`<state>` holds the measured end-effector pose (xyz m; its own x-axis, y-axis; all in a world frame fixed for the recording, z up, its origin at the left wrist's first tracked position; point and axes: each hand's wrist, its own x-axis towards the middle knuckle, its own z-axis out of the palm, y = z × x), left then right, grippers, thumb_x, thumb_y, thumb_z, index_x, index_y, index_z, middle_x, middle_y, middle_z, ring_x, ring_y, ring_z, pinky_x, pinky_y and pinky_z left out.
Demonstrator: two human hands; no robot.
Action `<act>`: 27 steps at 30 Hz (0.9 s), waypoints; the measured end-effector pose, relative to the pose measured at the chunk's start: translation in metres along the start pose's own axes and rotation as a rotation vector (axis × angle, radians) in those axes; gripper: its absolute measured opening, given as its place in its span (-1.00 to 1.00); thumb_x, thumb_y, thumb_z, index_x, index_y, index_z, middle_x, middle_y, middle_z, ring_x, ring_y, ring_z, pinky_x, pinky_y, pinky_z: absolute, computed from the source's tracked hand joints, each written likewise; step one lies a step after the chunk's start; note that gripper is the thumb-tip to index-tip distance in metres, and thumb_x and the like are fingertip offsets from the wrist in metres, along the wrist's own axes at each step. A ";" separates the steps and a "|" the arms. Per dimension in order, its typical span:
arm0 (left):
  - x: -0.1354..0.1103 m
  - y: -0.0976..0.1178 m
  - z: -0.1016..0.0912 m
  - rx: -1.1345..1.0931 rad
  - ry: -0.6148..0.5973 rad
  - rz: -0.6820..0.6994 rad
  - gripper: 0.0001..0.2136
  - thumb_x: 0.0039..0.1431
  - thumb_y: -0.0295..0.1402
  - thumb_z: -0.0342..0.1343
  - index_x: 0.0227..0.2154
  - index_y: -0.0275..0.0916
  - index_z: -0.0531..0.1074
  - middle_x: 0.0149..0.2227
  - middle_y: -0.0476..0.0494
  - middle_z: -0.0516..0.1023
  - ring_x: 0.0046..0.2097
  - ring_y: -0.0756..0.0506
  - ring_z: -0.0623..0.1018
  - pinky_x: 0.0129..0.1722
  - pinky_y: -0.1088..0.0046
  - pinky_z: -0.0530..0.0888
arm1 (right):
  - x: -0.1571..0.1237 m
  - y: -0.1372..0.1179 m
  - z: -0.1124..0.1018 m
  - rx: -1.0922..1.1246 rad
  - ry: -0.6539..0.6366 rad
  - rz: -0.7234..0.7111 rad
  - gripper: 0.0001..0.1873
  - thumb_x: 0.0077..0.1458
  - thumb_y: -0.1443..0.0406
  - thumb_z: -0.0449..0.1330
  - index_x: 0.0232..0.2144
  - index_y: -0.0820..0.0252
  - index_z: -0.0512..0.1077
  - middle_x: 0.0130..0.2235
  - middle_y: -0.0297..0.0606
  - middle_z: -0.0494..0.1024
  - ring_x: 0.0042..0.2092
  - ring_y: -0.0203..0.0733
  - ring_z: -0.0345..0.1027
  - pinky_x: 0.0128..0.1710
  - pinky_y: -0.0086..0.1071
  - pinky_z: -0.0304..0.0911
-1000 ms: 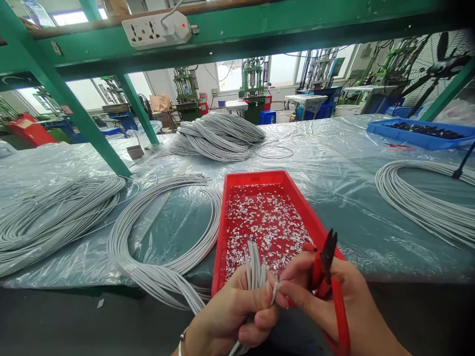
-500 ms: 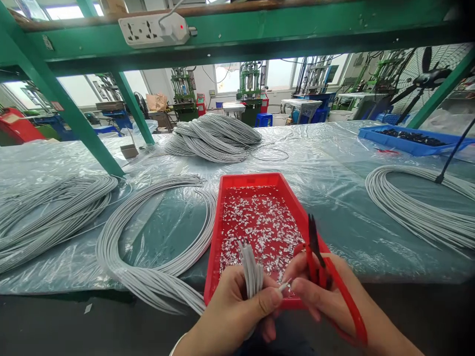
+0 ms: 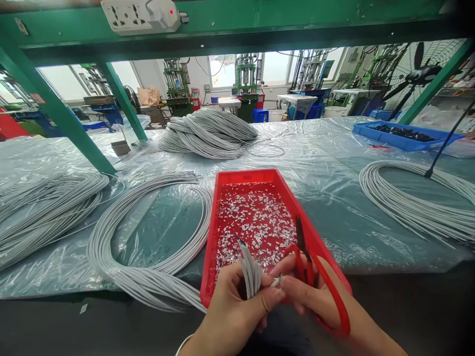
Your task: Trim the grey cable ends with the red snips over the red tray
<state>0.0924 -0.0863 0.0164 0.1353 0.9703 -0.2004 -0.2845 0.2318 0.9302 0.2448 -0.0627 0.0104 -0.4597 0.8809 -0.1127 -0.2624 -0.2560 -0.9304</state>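
My left hand point(image 3: 241, 304) is closed around a bundle of grey cables point(image 3: 251, 272), their cut ends pointing up. One cable end point(image 3: 275, 282) sticks out sideways between its thumb and forefinger. Red-handled scissors point(image 3: 301, 242) hang in my right hand point(image 3: 309, 291), dark blades upward. The thumb and forefinger of that hand also pinch the tip of the single cable, where thin strands show. Both hands are over the near end of a red tray point(image 3: 208, 247) scattered with small silvery scraps point(image 3: 256, 217).
Coiled grey cables point(image 3: 107, 247) lie left of the tray, with another coil point(image 3: 374, 198) at the right and a large heap point(image 3: 211, 133) behind. A blue tray point(image 3: 401, 141) holds black parts. A green frame point(image 3: 237, 24) with a power strip point(image 3: 139, 17) spans overhead.
The view has shifted slightly, so most things sit a little further left and higher. At the single cable's tip, thin strands now show between the pinching fingers. Both hands keep their holds.
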 end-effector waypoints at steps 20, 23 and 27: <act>0.005 -0.004 0.000 -0.022 -0.030 0.012 -0.68 -0.14 -0.22 0.38 -0.55 -0.33 0.38 -0.69 0.09 0.31 -0.70 0.15 0.27 -0.71 0.70 0.15 | 0.000 0.009 0.001 0.091 0.033 0.012 -0.67 -0.01 0.07 0.35 -0.47 0.22 0.43 -0.65 -0.42 0.34 -0.62 -0.39 0.08 -0.56 -0.48 0.09; 0.002 -0.004 0.007 0.003 0.083 0.059 -0.71 -0.12 -0.24 0.37 -0.56 -0.33 0.41 -0.65 0.08 0.31 -0.66 0.14 0.27 -0.68 0.67 0.16 | -0.006 0.002 0.004 -0.157 0.219 -0.075 -0.73 -0.09 0.15 0.39 -0.49 0.20 0.44 -0.56 -0.33 0.46 -0.52 -0.29 0.28 -0.52 -0.47 0.21; 0.002 -0.013 0.011 0.179 0.161 0.405 -0.88 0.04 -0.37 0.24 -0.55 -0.26 0.47 -0.56 0.04 0.36 -0.56 0.10 0.27 -0.57 0.58 0.22 | -0.011 -0.002 0.010 -0.315 0.343 -0.135 -0.81 -0.09 0.20 0.34 -0.53 0.18 0.45 -0.53 -0.32 0.49 -0.49 -0.25 0.32 -0.50 -0.45 0.28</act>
<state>0.1066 -0.0885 0.0074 -0.1054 0.9818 0.1577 -0.1135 -0.1694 0.9790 0.2418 -0.0758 0.0168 -0.1194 0.9919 -0.0433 -0.0062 -0.0443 -0.9990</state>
